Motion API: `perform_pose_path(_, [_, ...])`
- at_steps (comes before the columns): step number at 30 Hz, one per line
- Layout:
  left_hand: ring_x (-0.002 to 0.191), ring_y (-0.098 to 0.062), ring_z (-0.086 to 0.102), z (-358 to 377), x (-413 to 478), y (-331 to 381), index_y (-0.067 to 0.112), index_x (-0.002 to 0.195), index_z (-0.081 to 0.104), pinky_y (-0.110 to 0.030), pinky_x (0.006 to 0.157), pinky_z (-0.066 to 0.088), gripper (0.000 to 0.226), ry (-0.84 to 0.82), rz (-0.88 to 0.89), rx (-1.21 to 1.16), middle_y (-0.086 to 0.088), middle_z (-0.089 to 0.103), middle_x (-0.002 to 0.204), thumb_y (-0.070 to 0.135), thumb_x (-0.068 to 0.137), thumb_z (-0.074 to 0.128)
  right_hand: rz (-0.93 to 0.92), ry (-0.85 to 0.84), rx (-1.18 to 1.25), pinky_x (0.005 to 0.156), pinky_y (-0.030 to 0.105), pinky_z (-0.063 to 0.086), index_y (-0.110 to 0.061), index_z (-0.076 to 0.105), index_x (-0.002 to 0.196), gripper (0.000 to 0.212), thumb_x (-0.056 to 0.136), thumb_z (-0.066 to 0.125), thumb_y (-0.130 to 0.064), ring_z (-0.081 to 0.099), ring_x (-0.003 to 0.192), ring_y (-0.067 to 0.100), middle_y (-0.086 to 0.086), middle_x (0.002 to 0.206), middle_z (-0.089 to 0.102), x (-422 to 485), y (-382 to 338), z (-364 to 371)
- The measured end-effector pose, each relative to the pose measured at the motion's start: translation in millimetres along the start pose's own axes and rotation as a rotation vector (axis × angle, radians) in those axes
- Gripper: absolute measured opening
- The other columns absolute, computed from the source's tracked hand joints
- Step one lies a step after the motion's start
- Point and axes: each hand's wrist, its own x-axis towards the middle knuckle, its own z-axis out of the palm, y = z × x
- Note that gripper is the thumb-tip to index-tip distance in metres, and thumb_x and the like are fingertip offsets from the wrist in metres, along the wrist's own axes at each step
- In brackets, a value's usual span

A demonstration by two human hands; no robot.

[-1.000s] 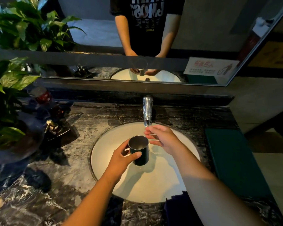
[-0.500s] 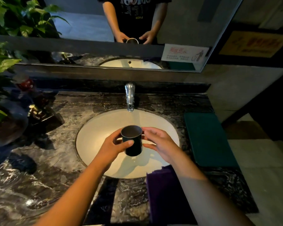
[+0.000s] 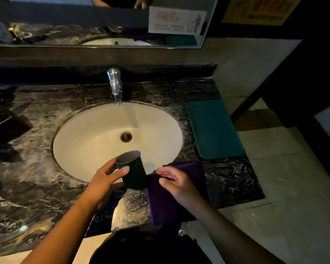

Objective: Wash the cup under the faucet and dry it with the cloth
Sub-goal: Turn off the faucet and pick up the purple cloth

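**Dim washroom, dark marble surface**

The left grip (image 3: 103,180) curls round the dark cup (image 3: 133,172), which is tilted over the near rim of the sink (image 3: 88,130). The right grip (image 3: 176,182), fingers loosely spread, is over the purple cloth (image 3: 168,206) at the front edge of the tabletop (image 3: 36,115). Green mat (image 3: 213,128) at right edge; mirror (image 3: 65,35) behind.

white notice (image 3: 177,20) and yellow sign (image 3: 255,8) carry lettering too blurred to read
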Motion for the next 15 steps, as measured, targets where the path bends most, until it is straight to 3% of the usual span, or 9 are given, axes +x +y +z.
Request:
perform_pose_path(3, [0.114, -0.025, 0.070, -11.0, -8.8, -3.1, 0.016, 0.130, 0.065, -0.038, 0.081, 0.063, 0.095, 0.060, -0.002, -0.027, -0.007, 0.072, 0.125, 0.052, 0.048, 0.097, -0.163, 0.012, -0.387, 0.117, 0.031, 0.039, -0.028, 0.048, 0.147, 0.060, 0.091, 0.061, -0.046, 0.044, 0.139, 0.003, -0.010, 0.150, 0.050, -17.5, 27.2, 10.2])
perform_pose_path(6, [0.109, -0.023, 0.072, -18.5, -17.6, -8.1, 0.016, 0.129, 0.065, -0.035, 0.079, 0.063, 0.098, 0.087, 0.010, -0.057, -0.006, 0.074, 0.120, 0.054, 0.044, 0.097, -0.297, -0.008, -0.607, 0.123, 0.024, 0.021, -0.022, 0.024, 0.159, 0.080, 0.092, 0.060, -0.050, 0.022, 0.151, 0.004, -0.007, 0.164, 0.028, -25.6, 45.8, 14.4])
perform_pose_path(11, [0.119, -0.029, 0.067, -21.5, -35.4, -19.0, 0.016, 0.134, 0.063, -0.036, 0.085, 0.063, 0.062, 0.101, -0.048, -0.072, -0.008, 0.071, 0.127, 0.031, 0.077, 0.083, -0.356, -0.135, -0.976, 0.126, 0.050, -0.004, -0.018, 0.009, 0.162, 0.110, 0.080, 0.048, -0.080, -0.006, 0.157, 0.021, 0.003, 0.171, 0.002, -25.8, 70.4, 15.1])
perform_pose_path(15, [0.117, -0.026, 0.068, -19.7, -44.2, -27.5, 0.018, 0.132, 0.064, -0.037, 0.085, 0.062, 0.092, 0.123, -0.068, -0.075, -0.009, 0.071, 0.128, 0.050, 0.052, 0.096, -0.335, -0.210, -1.151, 0.123, 0.055, -0.012, -0.018, -0.003, 0.162, 0.127, 0.070, 0.041, -0.093, -0.020, 0.155, 0.027, 0.008, 0.169, -0.017, -24.5, 76.0, 17.8])
